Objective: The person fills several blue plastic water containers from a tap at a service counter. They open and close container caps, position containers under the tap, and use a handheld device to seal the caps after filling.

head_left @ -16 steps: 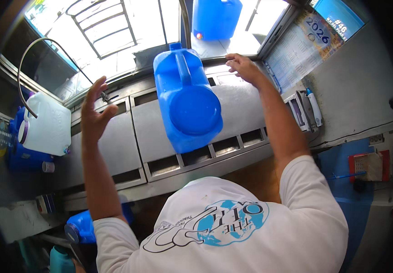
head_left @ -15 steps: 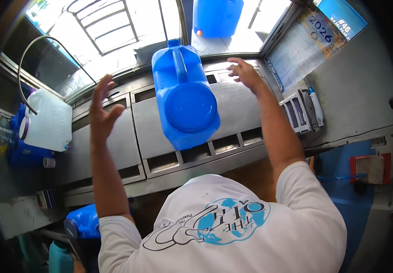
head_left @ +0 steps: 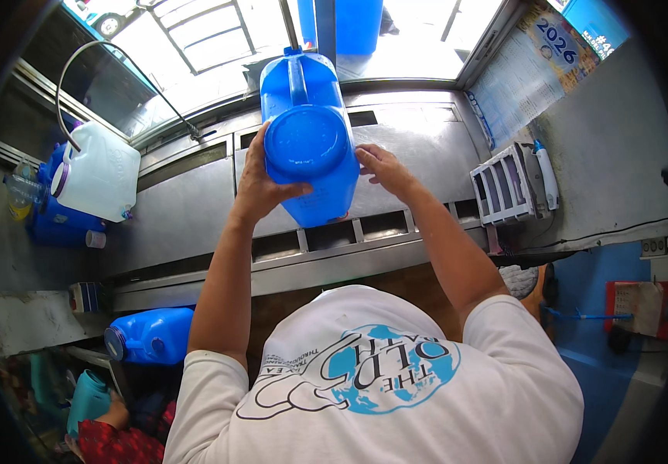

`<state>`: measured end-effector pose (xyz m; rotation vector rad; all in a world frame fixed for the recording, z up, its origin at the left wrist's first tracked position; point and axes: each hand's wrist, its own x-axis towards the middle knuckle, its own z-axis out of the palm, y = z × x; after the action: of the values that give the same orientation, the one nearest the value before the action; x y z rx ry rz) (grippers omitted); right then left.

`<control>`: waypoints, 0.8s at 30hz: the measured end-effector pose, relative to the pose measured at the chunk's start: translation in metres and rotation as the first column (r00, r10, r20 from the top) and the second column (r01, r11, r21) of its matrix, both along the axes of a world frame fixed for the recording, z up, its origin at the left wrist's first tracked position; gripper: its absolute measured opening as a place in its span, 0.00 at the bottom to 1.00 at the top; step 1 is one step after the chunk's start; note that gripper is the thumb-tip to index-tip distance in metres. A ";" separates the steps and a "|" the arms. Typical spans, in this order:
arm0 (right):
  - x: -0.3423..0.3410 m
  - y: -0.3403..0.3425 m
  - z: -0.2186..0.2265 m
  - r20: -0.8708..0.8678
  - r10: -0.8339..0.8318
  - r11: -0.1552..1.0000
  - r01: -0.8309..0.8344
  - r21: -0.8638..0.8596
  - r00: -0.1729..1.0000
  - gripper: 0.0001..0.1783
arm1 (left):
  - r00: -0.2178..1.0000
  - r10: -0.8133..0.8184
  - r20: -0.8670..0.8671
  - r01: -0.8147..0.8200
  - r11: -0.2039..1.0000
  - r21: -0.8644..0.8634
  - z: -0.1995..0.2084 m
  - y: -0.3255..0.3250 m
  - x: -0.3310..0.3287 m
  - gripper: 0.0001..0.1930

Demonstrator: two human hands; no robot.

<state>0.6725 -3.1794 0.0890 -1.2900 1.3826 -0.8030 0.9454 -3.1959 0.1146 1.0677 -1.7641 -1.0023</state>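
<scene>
A large blue water jug (head_left: 320,203) stands on the metal counter, with its handle and small capped spout toward the window and its wide round blue lid (head_left: 305,141) toward me. My left hand (head_left: 260,182) is closed around the jug's left side, its thumb lying across the front below the lid. On the opposite side, my right hand (head_left: 384,168) has its fingers loosely bent and apart, the tips at the jug's right edge. Whether those tips press on the jug is hard to make out.
Left on the counter stands a white jug (head_left: 102,172) with a thin curved metal spout above. A blue jug (head_left: 156,334) lies below. A white slatted rack (head_left: 502,185) stands right. Lower left, a person's red sleeve (head_left: 121,441) shows beside a teal container (head_left: 90,398).
Both hands, earlier spread wide and apart from the jug, have come inward to its sides. The left hand has taken hold of it. The whole view has shifted slightly.
</scene>
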 end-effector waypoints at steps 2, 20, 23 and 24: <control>-0.003 -0.001 0.005 -0.093 0.007 0.996 -0.015 -0.087 0.996 0.34 | 0.999 -0.008 -0.052 0.010 0.999 0.038 -0.008 -0.001 -0.002 0.67; 0.098 -0.012 0.140 -0.909 0.017 0.882 -0.434 -0.183 0.418 0.57 | 0.966 0.178 0.186 -0.153 0.978 -0.142 -0.011 0.010 -0.027 0.63; 0.111 -0.015 0.153 -0.936 0.135 0.886 -0.462 -0.032 0.324 0.51 | 0.952 0.251 0.177 -0.215 0.956 -0.199 -0.019 0.013 -0.028 0.57; 0.106 -0.018 0.154 -0.940 0.186 0.804 -0.594 -0.021 0.286 0.50 | 0.960 0.247 0.129 -0.224 0.960 -0.169 -0.016 0.017 -0.030 0.57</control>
<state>0.7782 -3.1977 0.2429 -2.5271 1.5988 0.1563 0.9150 -3.1791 0.0983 1.2471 -1.7498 -0.6449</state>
